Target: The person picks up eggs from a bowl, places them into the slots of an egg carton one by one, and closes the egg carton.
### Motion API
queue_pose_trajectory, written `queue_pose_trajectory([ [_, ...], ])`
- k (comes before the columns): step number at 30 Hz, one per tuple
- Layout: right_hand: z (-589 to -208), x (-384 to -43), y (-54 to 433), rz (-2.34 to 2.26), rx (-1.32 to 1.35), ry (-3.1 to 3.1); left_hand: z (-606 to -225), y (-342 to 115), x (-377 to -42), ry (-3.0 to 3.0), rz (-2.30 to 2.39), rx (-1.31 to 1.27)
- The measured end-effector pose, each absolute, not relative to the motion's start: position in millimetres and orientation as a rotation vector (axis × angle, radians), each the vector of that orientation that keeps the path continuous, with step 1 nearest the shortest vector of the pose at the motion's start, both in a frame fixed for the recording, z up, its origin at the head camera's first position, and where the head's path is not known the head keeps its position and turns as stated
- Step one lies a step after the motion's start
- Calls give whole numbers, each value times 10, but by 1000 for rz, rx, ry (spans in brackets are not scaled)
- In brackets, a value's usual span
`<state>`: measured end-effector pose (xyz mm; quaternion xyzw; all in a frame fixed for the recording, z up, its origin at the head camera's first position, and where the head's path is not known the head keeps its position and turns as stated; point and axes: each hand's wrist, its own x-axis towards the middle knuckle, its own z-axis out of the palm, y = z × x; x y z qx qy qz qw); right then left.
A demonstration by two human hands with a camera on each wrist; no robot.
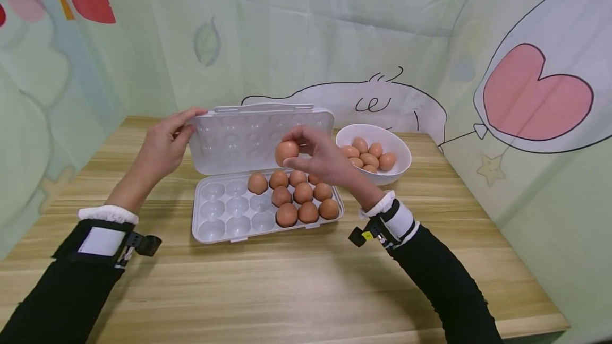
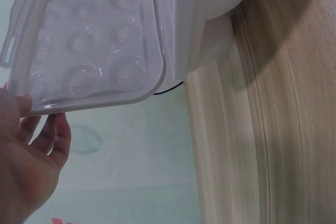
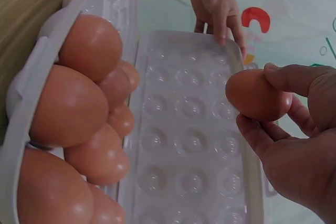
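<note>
In the head view, a white plastic egg box (image 1: 225, 217) lies with its lid (image 1: 224, 155) raised at the back. Brown eggs (image 1: 303, 193) fill cups mainly on its right side, while bare cups show at the left. My left hand (image 1: 164, 145) grips the lid's upper left corner; the left wrist view shows the thumb and fingers on opposite sides of the lid edge (image 2: 94, 99). Above the box, in front of the lid, my right hand (image 1: 325, 158) holds one brown egg (image 1: 286, 152). The right wrist view shows this egg (image 3: 257, 95) pinched between thumb and fingertips.
A white bowl (image 1: 404, 161) with several brown eggs (image 1: 369, 160) stands behind and right of the box. Everything rests on a wooden table (image 1: 287, 291). A printed cloth backdrop (image 1: 296, 41) closes off the back and sides.
</note>
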<state>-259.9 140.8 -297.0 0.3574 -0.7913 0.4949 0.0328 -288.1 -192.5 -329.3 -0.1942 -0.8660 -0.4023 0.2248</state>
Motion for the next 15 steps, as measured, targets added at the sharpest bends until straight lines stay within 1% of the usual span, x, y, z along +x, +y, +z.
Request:
queue_pose_trajectory([
  [4,-3060,-2608,1331,1522,1150,-2472,-3296,-1931,-2884,-2383,-1105,-537],
  [11,-3268,-2619,1188,1391,1239,-2549,-3310,-1936,-2893,-2362,-1110,-559],
  [15,-3360,-2623,1117,1298,1235,-2638,-3315,-1940,-2894,-2360,-1109,-561],
])
